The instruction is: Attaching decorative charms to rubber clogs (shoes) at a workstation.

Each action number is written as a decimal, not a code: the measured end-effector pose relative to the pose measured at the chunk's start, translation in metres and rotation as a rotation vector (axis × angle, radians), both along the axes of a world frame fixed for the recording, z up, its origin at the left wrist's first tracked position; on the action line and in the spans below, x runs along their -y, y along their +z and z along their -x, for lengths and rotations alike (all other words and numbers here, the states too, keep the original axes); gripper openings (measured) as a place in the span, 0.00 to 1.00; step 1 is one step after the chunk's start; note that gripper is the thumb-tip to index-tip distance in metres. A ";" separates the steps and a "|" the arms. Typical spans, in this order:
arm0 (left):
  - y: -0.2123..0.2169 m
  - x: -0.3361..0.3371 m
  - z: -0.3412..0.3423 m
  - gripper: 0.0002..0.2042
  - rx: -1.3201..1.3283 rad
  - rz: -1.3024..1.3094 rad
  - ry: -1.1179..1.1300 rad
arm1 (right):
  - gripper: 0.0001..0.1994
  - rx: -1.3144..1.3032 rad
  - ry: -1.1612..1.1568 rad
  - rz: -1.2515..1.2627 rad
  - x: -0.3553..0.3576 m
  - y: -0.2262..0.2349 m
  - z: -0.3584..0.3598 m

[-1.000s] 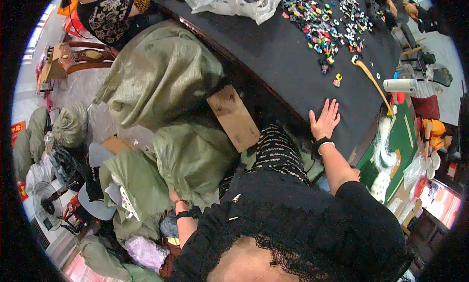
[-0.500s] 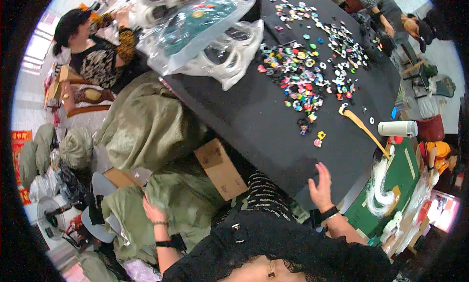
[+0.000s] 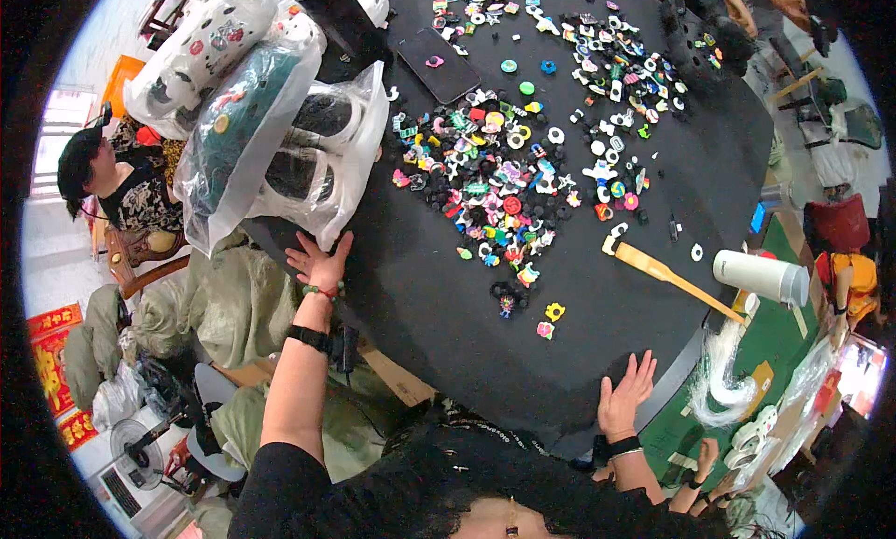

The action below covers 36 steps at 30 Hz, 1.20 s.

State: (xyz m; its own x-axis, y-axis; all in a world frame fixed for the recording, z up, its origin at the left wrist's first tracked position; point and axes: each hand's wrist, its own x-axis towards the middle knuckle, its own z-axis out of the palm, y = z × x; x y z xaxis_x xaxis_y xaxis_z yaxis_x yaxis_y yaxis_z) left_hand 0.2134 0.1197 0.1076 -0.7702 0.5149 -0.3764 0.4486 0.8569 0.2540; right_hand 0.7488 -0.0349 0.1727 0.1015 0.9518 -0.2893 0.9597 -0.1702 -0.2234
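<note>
My left hand point(image 3: 320, 266) lies with fingers spread on the table's left edge. Its fingertips are at the lower end of a clear plastic bag holding light-coloured clogs point(image 3: 313, 180); I cannot tell whether they touch it. Beside that bag, a bagged teal clog point(image 3: 235, 133) leans against a white clog point(image 3: 201, 54) with charms. My right hand point(image 3: 627, 396) rests open on the near right edge of the black table point(image 3: 411, 315), holding nothing. Many small colourful shoe charms point(image 3: 509, 203) are heaped across the table, with a yellow charm point(image 3: 555, 311) and a pink flower charm point(image 3: 545, 330) nearer me.
A dark phone point(image 3: 439, 65) lies by the charms. At the right are a wooden-handled whisk point(image 3: 667, 273) with white strands, a pale tumbler point(image 3: 761, 278) and a green board point(image 3: 672, 436). A black clog point(image 3: 700, 40) stands far right. People sit left and right; sacks point(image 3: 233, 306) fill the left floor.
My left hand has moved from the green sack up to the table's edge by the bagged clogs. My right hand stays open at the near right edge. The view has shifted.
</note>
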 end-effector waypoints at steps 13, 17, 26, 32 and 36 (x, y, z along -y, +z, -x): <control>0.013 0.002 0.003 0.62 0.011 0.220 -0.106 | 0.32 0.264 0.114 -0.161 0.011 -0.041 -0.008; 0.020 -0.003 -0.004 0.62 0.016 0.260 -0.102 | 0.34 0.261 0.065 -0.232 0.013 -0.047 -0.005; 0.018 -0.007 -0.005 0.62 0.029 0.302 -0.101 | 0.33 0.228 0.103 -0.176 0.020 -0.050 -0.014; 0.010 -0.007 0.007 0.56 -0.017 0.377 -0.308 | 0.32 0.177 0.106 -0.176 0.017 -0.040 -0.008; -0.003 -0.006 0.010 0.54 -0.073 0.335 -0.273 | 0.31 0.170 0.105 -0.167 0.013 -0.035 -0.003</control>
